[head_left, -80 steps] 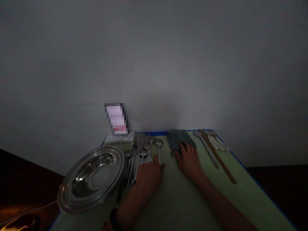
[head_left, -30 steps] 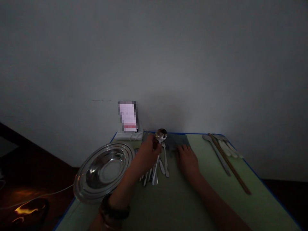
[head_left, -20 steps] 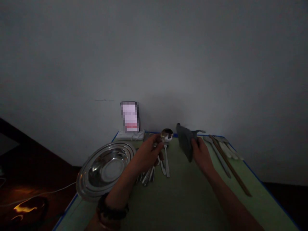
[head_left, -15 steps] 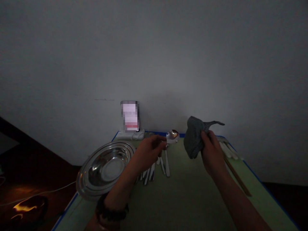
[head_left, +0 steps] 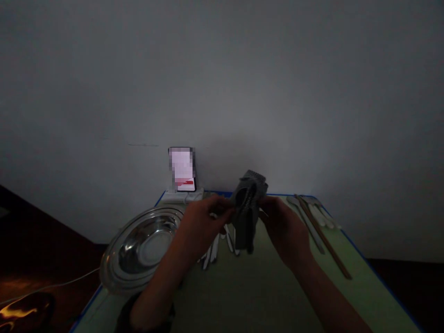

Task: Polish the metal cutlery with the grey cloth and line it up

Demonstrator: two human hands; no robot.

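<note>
One cloth [head_left: 247, 222] hangs above the surface [head_left: 229, 296], grasped by the right hand's [head_left: 289, 231] fingers; the left hand [head_left: 197, 226] touches its left side, finger grip unclear. Far left: phone [head_left: 182, 166].

Likely a home, judging by the cutlery [head_left: 214, 251], chopsticks [head_left: 324, 237] and metal basin [head_left: 130, 261] on a table [head_left: 256, 296].

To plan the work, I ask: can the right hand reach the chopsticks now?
Probably yes: nothing covers the chopsticks, which lie close to the right hand, though it is at the gray cloth.
</note>
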